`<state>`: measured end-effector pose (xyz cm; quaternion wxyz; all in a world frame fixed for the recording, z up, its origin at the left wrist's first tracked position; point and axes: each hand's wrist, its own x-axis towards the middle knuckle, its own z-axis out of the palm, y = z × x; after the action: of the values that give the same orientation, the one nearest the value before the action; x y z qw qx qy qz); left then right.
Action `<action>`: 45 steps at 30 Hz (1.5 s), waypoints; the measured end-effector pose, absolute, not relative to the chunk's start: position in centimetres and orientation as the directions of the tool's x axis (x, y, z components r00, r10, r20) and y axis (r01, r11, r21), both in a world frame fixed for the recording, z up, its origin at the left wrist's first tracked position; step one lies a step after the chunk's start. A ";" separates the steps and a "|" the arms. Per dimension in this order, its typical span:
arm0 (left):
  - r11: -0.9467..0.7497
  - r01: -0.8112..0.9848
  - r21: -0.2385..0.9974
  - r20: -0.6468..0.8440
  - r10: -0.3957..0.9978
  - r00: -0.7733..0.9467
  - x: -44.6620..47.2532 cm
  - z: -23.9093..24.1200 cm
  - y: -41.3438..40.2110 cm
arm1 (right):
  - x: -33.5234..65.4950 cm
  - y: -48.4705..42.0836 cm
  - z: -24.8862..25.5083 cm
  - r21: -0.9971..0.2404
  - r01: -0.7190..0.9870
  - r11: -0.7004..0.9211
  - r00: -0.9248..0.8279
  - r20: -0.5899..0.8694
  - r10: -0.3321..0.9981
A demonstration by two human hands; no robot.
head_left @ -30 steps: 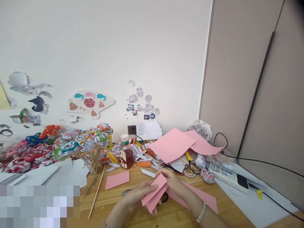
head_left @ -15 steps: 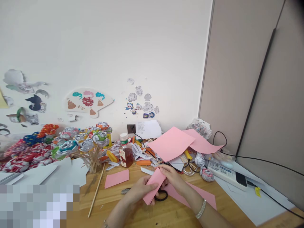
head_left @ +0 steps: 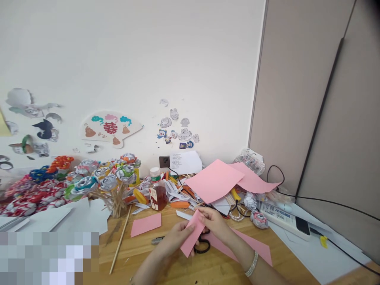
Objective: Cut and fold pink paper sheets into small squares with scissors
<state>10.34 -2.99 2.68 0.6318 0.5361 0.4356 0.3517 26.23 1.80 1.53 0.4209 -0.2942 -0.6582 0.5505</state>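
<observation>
A narrow folded strip of pink paper is held at a tilt above the table. My left hand grips its lower left edge, thumb lying on top. At the upper right end my right hand pinches the paper between thumb and fingers. Black-handled scissors show partly beneath the paper and hands; their blades are hidden. To the left lies a flat pink paper rectangle. A larger pink sheet rests under my right forearm. Part of a grey tool pokes out beside my left wrist.
Large pink sheets lie over a heap of paper scraps. A bottle of reddish liquid stands behind my hands. Paper flowers on sticks crowd the left, near a wooden stick. A white power strip lies right.
The folded pink paper has turned slightly, and its layered lower edges now look pressed together. My left thumb has shifted a little up along it. Both hands keep hold.
</observation>
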 end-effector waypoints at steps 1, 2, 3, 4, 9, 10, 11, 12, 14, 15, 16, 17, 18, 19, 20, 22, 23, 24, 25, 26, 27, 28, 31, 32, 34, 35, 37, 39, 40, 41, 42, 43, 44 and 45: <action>0.170 0.016 0.985 -0.163 0.909 0.383 10.4 2.7 -3.0 | 26.2 1.9 1.5 -0.972 -0.075 0.220 -0.470 0.230 0.852; 0.161 0.014 0.987 -0.154 0.908 0.390 10.4 2.7 -2.9 | 26.2 2.0 1.4 -0.973 -0.075 0.219 -0.469 0.228 0.853; 0.154 0.017 0.988 -0.148 0.909 0.390 10.4 2.6 -2.9 | 26.1 2.0 1.3 -0.973 -0.074 0.217 -0.468 0.226 0.854; 0.145 0.026 0.989 -0.144 0.911 0.387 10.3 2.5 -2.8 | 26.1 2.1 1.2 -0.973 -0.072 0.217 -0.467 0.225 0.855; 0.105 0.040 0.994 -0.113 0.927 0.358 10.2 1.9 -2.6 | 25.9 2.2 0.9 -0.968 -0.049 0.246 -0.461 0.240 0.854; 0.105 0.039 0.994 -0.112 0.929 0.353 10.2 1.8 -2.5 | 25.9 2.2 0.9 -0.968 -0.047 0.248 -0.458 0.241 0.856; 0.106 0.041 0.994 -0.114 0.931 0.347 10.3 1.8 -2.5 | 25.9 2.2 0.9 -0.968 -0.047 0.246 -0.457 0.240 0.856; 0.109 0.042 0.993 -0.117 0.932 0.343 10.3 1.8 -2.5 | 25.9 2.2 0.9 -0.969 -0.051 0.243 -0.454 0.239 0.858; 0.115 0.039 0.993 -0.122 0.933 0.339 10.4 1.9 -2.6 | 25.9 2.1 0.9 -0.969 -0.060 0.240 -0.451 0.240 0.860; 0.116 0.032 0.993 -0.120 0.934 0.336 10.5 1.9 -2.6 | 25.9 2.1 0.9 -0.968 -0.061 0.244 -0.447 0.245 0.860; 0.115 0.022 0.993 -0.116 0.935 0.335 10.5 1.9 -2.6 | 26.0 2.1 0.9 -0.966 -0.059 0.250 -0.441 0.250 0.862; 0.112 0.012 0.994 -0.109 0.937 0.332 10.6 1.9 -2.6 | 26.0 2.1 1.0 -0.965 -0.055 0.258 -0.434 0.256 0.864; 0.107 0.006 0.994 -0.103 0.937 0.333 10.6 1.9 -2.6 | 26.0 2.0 0.9 -0.963 -0.052 0.265 -0.428 0.261 0.865; 0.105 0.003 0.994 -0.100 0.938 0.333 10.5 1.8 -2.6 | 26.0 2.0 0.9 -0.961 -0.051 0.271 -0.424 0.267 0.866; 0.105 0.001 0.994 -0.099 0.938 0.333 10.5 1.6 -2.5 | 26.0 2.1 0.8 -0.959 -0.054 0.277 -0.419 0.273 0.866; 0.109 -0.008 0.994 -0.100 0.936 0.337 10.4 1.4 -2.3 | 26.0 2.2 0.6 -0.956 -0.062 0.288 -0.414 0.287 0.864; 0.111 -0.015 0.994 -0.100 0.936 0.338 10.3 1.2 -2.2 | 25.9 2.2 0.5 -0.953 -0.063 0.295 -0.413 0.294 0.862; 0.115 -0.022 0.993 -0.100 0.935 0.340 10.3 1.1 -2.1 | 25.9 2.3 0.4 -0.951 -0.062 0.302 -0.410 0.300 0.861; 0.117 -0.029 0.993 -0.100 0.935 0.340 10.3 1.0 -2.0 | 25.9 2.3 0.4 -0.949 -0.059 0.309 -0.407 0.305 0.861; 0.118 -0.034 0.992 -0.100 0.935 0.341 10.2 1.0 -2.0 | 25.9 2.4 0.3 -0.947 -0.057 0.316 -0.404 0.311 0.860; 0.120 -0.037 0.992 -0.100 0.934 0.343 10.2 1.0 -2.0 | 26.0 2.4 0.3 -0.945 -0.055 0.321 -0.401 0.315 0.860; 0.119 -0.044 0.992 -0.096 0.933 0.346 10.3 1.0 -2.0 | 26.0 2.4 0.3 -0.944 -0.054 0.325 -0.399 0.319 0.860; 0.114 -0.065 0.991 -0.083 0.931 0.355 10.3 1.1 -2.1 | 26.1 2.3 0.5 -0.943 -0.056 0.328 -0.395 0.322 0.860; 0.115 -0.071 0.991 -0.082 0.930 0.357 10.3 1.1 -2.1 | 26.1 2.3 0.5 -0.944 -0.055 0.326 -0.395 0.321 0.861; 0.120 -0.075 0.990 -0.085 0.930 0.358 10.4 1.0 -2.0 | 26.1 2.3 0.5 -0.945 -0.049 0.323 -0.397 0.316 0.862; 0.120 -0.072 0.990 -0.087 0.931 0.354 10.4 0.9 -1.9 | 26.1 2.3 0.4 -0.946 -0.043 0.321 -0.396 0.311 0.864; 0.118 -0.060 0.991 -0.091 0.936 0.341 10.3 0.6 -1.8 | 26.0 2.4 0.2 -0.950 -0.026 0.310 -0.393 0.295 0.871; 0.111 -0.036 0.993 -0.094 0.941 0.325 10.3 0.4 -1.7 | 25.9 2.5 0.0 -0.959 -0.009 0.284 -0.394 0.264 0.880; 0.103 -0.022 0.994 -0.091 0.945 0.315 10.3 0.2 -1.7 | 25.9 2.6 -0.1 -0.963 -0.003 0.270 -0.402 0.248 0.881; 0.091 -0.003 0.996 -0.086 0.948 0.307 10.3 0.1 -1.7 | 25.9 2.6 -0.1 -0.964 0.001 0.267 -0.409 0.243 0.880; 0.074 0.023 0.997 -0.077 0.950 0.301 10.2 0.0 -1.7 | 25.9 2.5 -0.1 -0.960 0.005 0.280 -0.413 0.253 0.875; 0.054 0.052 0.997 -0.067 0.952 0.298 10.2 0.0 -1.8 | 25.9 2.5 0.0 -0.951 0.011 0.309 -0.415 0.277 0.867; 0.035 0.080 0.996 -0.058 0.952 0.302 10.3 -0.1 -1.8 | 25.9 2.4 0.2 -0.938 0.026 0.346 -0.416 0.305 0.857; 0.023 0.105 0.994 -0.055 0.949 0.310 10.3 -0.2 -1.9 | 25.8 2.3 0.3 -0.922 0.054 0.384 -0.414 0.330 0.849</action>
<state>10.27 -1.86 -0.17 0.5570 0.5873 0.4487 0.3788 25.85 2.27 0.30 0.4377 -0.3187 -0.7076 0.4541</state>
